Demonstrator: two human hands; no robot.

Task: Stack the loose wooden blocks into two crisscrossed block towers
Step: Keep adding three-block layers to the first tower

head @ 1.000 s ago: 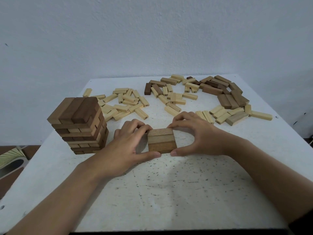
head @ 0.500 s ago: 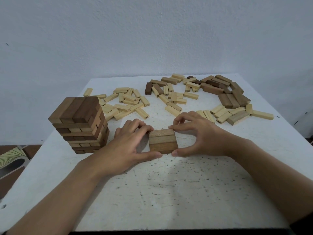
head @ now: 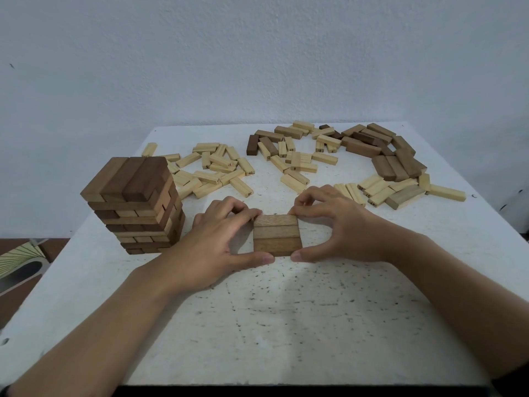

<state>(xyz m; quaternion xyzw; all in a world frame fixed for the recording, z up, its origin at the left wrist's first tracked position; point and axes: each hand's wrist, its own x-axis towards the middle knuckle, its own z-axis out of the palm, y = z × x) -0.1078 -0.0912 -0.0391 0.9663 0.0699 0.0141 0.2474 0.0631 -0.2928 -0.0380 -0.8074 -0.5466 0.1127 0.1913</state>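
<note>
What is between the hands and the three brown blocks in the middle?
Nothing visible. The left hand and the right hand both touch the three-block row directly, thumbs at its near edge, fingertips at its far corners.

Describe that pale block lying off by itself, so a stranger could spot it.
Find the tall block tower on the table's left side. Behind it, near the far left edge, lies one pale block, alone and clear of the scattered pale pile.
</note>
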